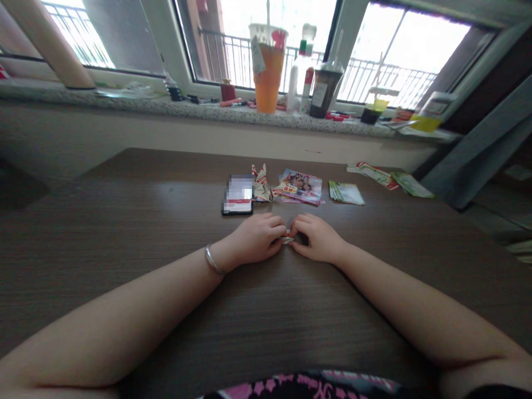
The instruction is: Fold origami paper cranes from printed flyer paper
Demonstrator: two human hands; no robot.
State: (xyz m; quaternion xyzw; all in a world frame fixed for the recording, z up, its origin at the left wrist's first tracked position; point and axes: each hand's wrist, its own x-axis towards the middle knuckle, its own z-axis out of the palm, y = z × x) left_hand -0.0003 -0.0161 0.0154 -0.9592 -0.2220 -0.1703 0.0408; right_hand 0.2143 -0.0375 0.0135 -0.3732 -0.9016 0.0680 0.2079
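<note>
Between my two hands is a small folded piece of printed paper (287,238), red and white, mostly covered by fingers. My left hand (264,237), with a silver bangle (213,259) at the wrist, pinches its left end. The fingers and thumb of my right hand (313,237) close on its right end. Just beyond my left hand lies a phone (238,195) with its screen lit. Against the phone stands a folded paper figure (261,185) with pointed tips. Past my right hand is a stack of printed leaflets (301,186).
A second stack of greenish paper (346,193) lies right of the leaflets, with loose printed strips (378,176) farther back on the dark table (174,221). On the windowsill (199,111) stand a tall orange drink cup (267,72), a dark lidded cup (325,91) and bottles.
</note>
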